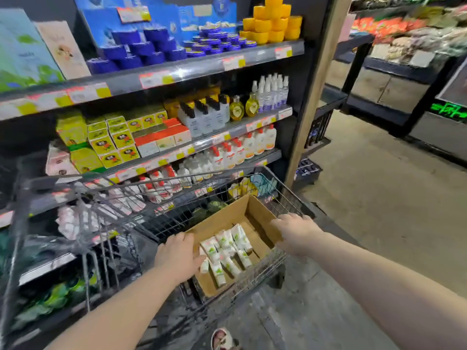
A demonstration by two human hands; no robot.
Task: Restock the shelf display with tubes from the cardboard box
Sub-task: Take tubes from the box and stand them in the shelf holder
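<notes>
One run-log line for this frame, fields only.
left hand: on box edge | right hand: on far edge | cardboard box: in cart | tubes: inside, none held

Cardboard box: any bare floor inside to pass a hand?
Far half of the cardboard box is bare, bordered by its back walls. Tubes crowd the near half between left hand and right hand.

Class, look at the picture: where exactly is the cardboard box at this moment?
The cardboard box sits in the wire cart, low and centre in the head view, between the left hand and right hand.
</notes>
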